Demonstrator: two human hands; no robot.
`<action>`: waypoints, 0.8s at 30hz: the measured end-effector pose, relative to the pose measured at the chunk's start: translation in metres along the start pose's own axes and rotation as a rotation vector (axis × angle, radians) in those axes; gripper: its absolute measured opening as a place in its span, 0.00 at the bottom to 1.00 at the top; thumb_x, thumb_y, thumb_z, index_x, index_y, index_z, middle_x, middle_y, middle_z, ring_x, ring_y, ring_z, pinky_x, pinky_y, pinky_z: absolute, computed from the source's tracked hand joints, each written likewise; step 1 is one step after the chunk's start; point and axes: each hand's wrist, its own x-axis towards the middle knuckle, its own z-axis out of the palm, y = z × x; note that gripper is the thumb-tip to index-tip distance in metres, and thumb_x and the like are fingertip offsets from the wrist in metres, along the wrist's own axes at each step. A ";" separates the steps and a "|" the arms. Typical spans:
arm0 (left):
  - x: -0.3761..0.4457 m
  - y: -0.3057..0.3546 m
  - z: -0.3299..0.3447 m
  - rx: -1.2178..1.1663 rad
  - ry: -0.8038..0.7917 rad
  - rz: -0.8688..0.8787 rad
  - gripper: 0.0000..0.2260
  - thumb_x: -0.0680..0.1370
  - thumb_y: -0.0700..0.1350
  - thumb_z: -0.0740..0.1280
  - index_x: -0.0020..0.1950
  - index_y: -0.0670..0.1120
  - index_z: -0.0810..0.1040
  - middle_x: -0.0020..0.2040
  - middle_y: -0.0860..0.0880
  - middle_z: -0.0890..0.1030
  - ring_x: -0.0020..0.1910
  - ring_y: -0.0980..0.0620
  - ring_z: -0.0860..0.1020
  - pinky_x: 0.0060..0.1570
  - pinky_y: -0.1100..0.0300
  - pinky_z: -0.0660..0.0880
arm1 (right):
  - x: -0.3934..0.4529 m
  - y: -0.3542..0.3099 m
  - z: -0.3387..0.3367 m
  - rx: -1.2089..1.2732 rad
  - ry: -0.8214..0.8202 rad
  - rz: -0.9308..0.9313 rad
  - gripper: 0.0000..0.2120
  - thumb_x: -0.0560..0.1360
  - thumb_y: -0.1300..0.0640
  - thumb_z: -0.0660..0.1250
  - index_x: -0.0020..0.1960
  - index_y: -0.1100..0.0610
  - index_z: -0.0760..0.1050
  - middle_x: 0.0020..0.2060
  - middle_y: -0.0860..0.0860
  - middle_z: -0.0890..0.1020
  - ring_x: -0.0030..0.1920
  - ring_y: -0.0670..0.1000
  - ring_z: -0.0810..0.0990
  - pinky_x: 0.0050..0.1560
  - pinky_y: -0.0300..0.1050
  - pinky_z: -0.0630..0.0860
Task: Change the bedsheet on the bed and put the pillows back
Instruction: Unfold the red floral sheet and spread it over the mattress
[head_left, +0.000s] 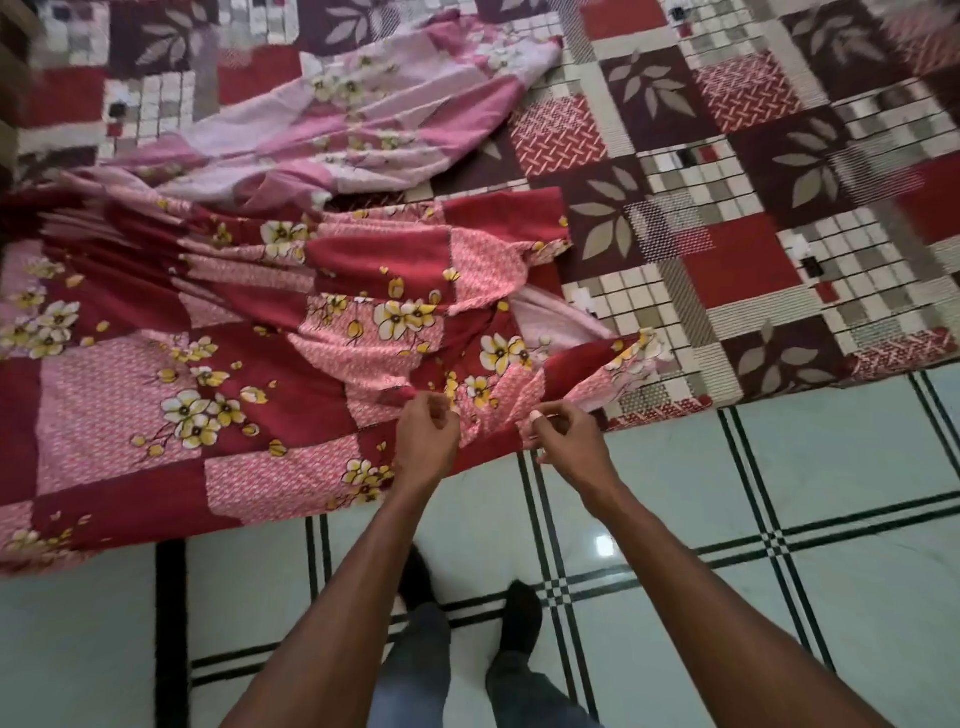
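A person standing at the edge of a bed pinches the near hem of a red floral bedsheet (249, 322) with both hands. The left hand (427, 436) and the right hand (563, 434) each curl their fingers round a bunched fold of the cloth. The sheet lies half spread and creased over the left of the bed, covering part of a patchwork mattress cover (737, 171). Below, a tiled floor (831, 467) shows dark lines.

Both bare arms reach forward, left hand (427, 435) and right hand (563, 435) close together, fingers curled and pinching.
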 end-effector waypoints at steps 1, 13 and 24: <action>0.003 0.014 0.005 0.056 0.055 0.014 0.05 0.79 0.43 0.68 0.54 0.46 0.79 0.49 0.46 0.80 0.48 0.47 0.79 0.48 0.51 0.77 | 0.007 -0.006 -0.014 -0.006 0.007 -0.012 0.06 0.83 0.55 0.66 0.57 0.56 0.78 0.44 0.52 0.86 0.43 0.50 0.87 0.44 0.47 0.84; 0.153 0.159 0.074 0.222 0.258 -0.144 0.48 0.71 0.71 0.70 0.78 0.41 0.60 0.74 0.40 0.66 0.71 0.41 0.69 0.69 0.44 0.72 | 0.147 -0.090 -0.097 0.065 -0.120 -0.001 0.07 0.83 0.56 0.66 0.59 0.56 0.78 0.47 0.55 0.86 0.41 0.49 0.86 0.42 0.47 0.82; 0.227 0.174 0.092 0.298 0.436 -0.367 0.11 0.81 0.43 0.66 0.61 0.41 0.78 0.60 0.42 0.79 0.60 0.42 0.76 0.66 0.45 0.72 | 0.234 -0.117 -0.155 0.095 -0.252 0.122 0.09 0.83 0.54 0.65 0.58 0.59 0.78 0.48 0.56 0.86 0.46 0.54 0.85 0.44 0.48 0.81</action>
